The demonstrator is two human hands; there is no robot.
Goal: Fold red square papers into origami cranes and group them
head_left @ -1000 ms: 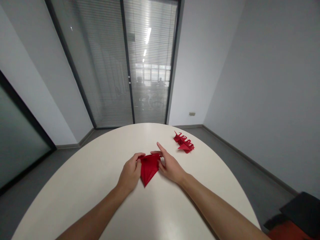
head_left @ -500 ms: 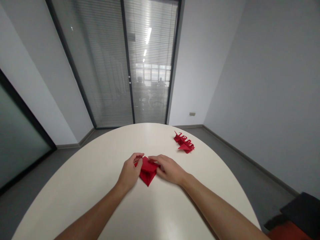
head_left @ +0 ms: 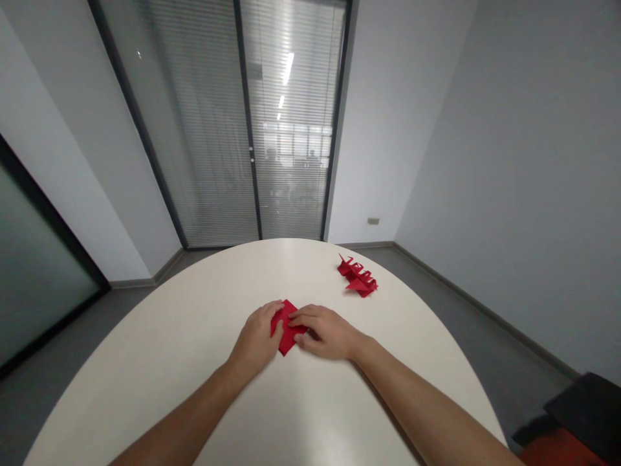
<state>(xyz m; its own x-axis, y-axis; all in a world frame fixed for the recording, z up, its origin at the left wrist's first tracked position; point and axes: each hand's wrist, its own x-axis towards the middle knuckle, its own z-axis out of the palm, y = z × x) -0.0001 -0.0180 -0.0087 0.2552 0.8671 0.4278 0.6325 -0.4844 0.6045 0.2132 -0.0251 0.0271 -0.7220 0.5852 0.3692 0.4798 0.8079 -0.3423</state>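
Note:
A red sheet of origami paper (head_left: 287, 327), folded into a small diamond, lies on the pale round table (head_left: 295, 408) between my hands. My left hand (head_left: 259, 335) holds its left corner, with the thumb on top and the fingers curled along the upper left edge. From the other side my right hand (head_left: 325, 331) has the right corner, its fingers reaching over the top face and its thumb at the lower right edge. My fingers cover both side corners of the paper.
Several finished red paper cranes (head_left: 358, 277) stand in a row near the table's far right rim. Past the table are a glass partition with blinds (head_left: 291, 188) and grey walls. A black and red chair (head_left: 577, 421) is at the lower right.
The raised, half-opened front flap of the paper now lies flat, so the paper shows as a smooth diamond. Both hands have closed in over it; the cranes have not moved.

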